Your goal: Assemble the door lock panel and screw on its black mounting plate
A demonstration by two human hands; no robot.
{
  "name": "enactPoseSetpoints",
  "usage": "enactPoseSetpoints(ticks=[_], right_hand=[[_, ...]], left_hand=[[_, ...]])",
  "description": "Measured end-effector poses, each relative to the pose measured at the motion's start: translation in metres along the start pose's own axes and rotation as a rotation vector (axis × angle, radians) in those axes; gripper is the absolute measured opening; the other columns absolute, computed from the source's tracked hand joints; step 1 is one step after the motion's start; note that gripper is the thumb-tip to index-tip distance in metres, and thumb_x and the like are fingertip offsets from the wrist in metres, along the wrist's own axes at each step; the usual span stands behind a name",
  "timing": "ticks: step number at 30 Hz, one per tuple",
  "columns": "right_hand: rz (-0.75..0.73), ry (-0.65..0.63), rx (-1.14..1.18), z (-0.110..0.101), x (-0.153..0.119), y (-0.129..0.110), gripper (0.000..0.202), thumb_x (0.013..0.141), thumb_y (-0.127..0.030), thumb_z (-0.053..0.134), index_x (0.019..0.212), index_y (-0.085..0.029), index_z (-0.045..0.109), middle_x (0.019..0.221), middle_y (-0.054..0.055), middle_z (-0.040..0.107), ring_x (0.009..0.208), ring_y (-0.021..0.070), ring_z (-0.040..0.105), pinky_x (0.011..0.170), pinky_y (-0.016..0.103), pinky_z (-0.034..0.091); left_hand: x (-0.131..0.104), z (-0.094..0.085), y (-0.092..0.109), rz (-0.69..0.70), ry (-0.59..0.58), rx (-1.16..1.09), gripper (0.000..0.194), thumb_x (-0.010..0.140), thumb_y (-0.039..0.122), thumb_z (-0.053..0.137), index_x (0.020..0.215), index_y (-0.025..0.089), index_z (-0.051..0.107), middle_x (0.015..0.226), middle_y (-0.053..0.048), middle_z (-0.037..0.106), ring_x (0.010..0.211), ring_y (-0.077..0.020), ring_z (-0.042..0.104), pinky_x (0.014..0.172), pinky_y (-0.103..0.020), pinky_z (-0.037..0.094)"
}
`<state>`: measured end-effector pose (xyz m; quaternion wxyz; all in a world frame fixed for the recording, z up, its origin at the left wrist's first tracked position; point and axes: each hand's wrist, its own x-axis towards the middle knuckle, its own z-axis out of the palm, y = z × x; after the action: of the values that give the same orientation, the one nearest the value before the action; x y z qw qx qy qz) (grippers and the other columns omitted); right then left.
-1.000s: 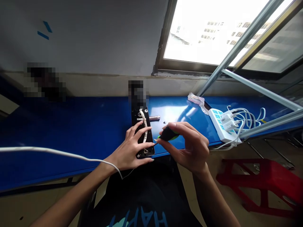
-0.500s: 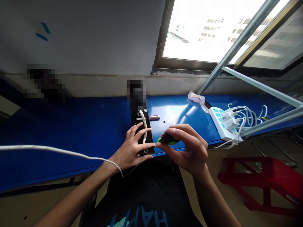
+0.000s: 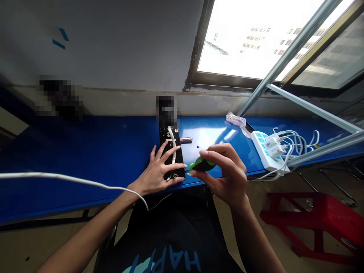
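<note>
A black flat device (image 3: 178,153) with a white wrapped cable (image 3: 173,140) along its top lies at the front edge of the blue table (image 3: 122,151). My left hand (image 3: 155,172) rests over it, fingers spread, pressing on its surface. My right hand (image 3: 227,170) pinches a green and black screwdriver (image 3: 203,164), whose thin shaft points left at the device's right side near its front corner. Whether the tip touches cannot be seen. Just right of the device lies a copper-coloured cylinder (image 3: 186,140), with tiny dark screws (image 3: 198,146) beside it.
A white power strip (image 3: 269,151) with plugs and cables stands on the right, by metal frame bars (image 3: 313,106). Behind it is a plastic packet (image 3: 236,120). A white cord (image 3: 85,181) crosses over my left wrist. A red stool (image 3: 318,220) stands at lower right.
The screwdriver is more level, and its shaft now shows against the device's side. My left fingers are spread a little differently over the device. The view has shifted slightly.
</note>
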<state>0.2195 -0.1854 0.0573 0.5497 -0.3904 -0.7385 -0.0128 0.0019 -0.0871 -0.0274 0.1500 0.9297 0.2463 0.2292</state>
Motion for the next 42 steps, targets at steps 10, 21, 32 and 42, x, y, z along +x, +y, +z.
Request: enactPoseSetpoints(ticks=[10,21,32,42], right_hand=[[0.05,0.047,-0.043,-0.007,0.007,0.004,0.052,0.089,-0.014,0.079,0.136,-0.036,0.071,0.124,0.007,0.07,0.106,0.0228,0.075,0.084,0.038,0.068],[0.029,0.02,0.001,-0.007,0.014,0.007,0.052,0.095,-0.015,0.072,0.144,-0.033,0.065,0.132,0.009,0.071,0.118,0.0238,0.073,0.096,0.04,0.065],[0.077,-0.045,0.025,-0.005,0.017,0.004,0.052,0.099,-0.014,0.065,0.147,-0.033,0.061,0.135,0.009,0.07,0.122,0.025,0.071,0.099,0.043,0.065],[0.105,-0.029,0.061,-0.003,0.014,0.005,0.049,0.103,-0.012,0.055,0.147,-0.031,0.061,0.138,0.01,0.07,0.126,0.0263,0.07,0.104,0.048,0.062]], left_hand=[[0.005,0.005,-0.002,-0.038,0.067,-0.127,0.037,0.096,0.041,0.073,0.133,0.036,0.074,0.174,-0.004,0.026,0.163,-0.0438,0.012,0.124,-0.068,0.037],[0.004,0.01,-0.002,-0.043,0.114,-0.121,0.036,0.094,0.038,0.076,0.13,0.033,0.076,0.172,-0.006,0.03,0.162,-0.0421,0.02,0.124,-0.068,0.037],[0.003,0.012,-0.002,-0.053,0.128,-0.128,0.034,0.094,0.039,0.077,0.127,0.033,0.077,0.172,-0.005,0.03,0.161,-0.042,0.021,0.126,-0.066,0.036],[0.003,0.011,-0.001,-0.046,0.121,-0.14,0.032,0.096,0.04,0.074,0.127,0.032,0.078,0.17,-0.007,0.031,0.161,-0.0408,0.02,0.126,-0.065,0.037]])
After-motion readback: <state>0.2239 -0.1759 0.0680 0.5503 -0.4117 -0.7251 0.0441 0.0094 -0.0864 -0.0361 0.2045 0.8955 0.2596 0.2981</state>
